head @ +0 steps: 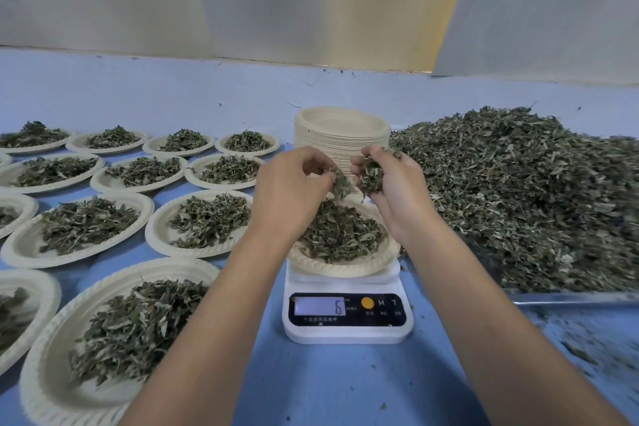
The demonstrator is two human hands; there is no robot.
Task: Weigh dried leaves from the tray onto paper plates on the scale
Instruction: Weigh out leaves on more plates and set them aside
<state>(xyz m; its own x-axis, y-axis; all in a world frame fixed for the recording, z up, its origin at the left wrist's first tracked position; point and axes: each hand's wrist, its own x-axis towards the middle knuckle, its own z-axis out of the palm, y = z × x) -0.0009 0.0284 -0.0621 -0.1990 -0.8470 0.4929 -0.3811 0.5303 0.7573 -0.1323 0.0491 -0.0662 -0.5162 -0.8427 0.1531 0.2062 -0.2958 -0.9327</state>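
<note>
Past bare forearms [207, 339], left fingers [316, 166] pinch leaves [340, 185]; right fingers [363, 157] clutch a clump [372, 178].

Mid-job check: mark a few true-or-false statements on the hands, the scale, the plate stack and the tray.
1. The plate on the scale already holds leaves. True.
2. Both hands are empty. False: the left hand pinches leaves and the right hand grips a clump, both above the plate.
3. The stack of empty plates stands behind the scale. True.
4. The tray lies left of the scale. False: it lies to the right; the filled plates are on the left.
5. The display is blank. False: it is lit and shows a 6.
</note>
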